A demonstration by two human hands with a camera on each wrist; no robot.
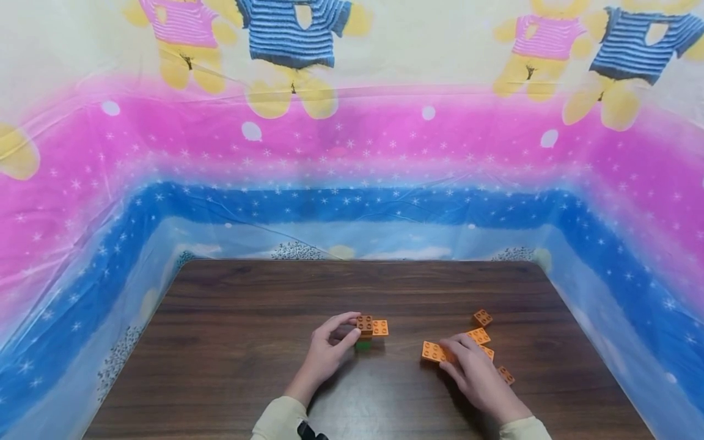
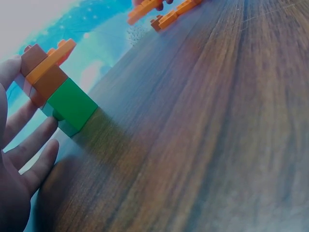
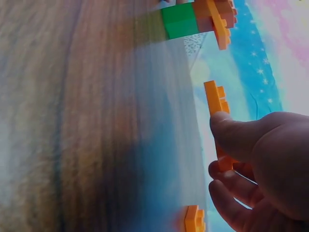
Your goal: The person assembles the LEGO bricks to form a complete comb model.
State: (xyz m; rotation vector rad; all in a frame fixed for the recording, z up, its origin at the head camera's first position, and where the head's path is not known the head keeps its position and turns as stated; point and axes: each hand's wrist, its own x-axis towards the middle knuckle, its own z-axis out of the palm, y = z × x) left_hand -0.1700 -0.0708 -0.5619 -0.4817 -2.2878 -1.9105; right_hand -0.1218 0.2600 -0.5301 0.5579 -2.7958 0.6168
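Note:
A small block tower stands upright on the table, with a green block (image 2: 73, 105) at its base and a brown brick under a thin orange plate (image 1: 381, 327) that juts out to the right. Another brown brick (image 1: 365, 322) caps it. My left hand (image 1: 324, 351) holds the tower from its left side, thumb and index finger at the upper bricks. To the right, my right hand (image 1: 473, 373) pinches a studded orange building plate (image 3: 212, 94) between thumb and fingers, raised off the table. Its right end is hidden by the fingers.
Beyond and beside the right hand lie loose orange plates (image 1: 479, 335), partly covered by it. One brown brick (image 1: 483, 317) lies behind them, another brown brick (image 1: 505, 375) nearer the right wrist. The dark wooden table (image 1: 247, 305) meets a printed cloth backdrop (image 1: 363, 205).

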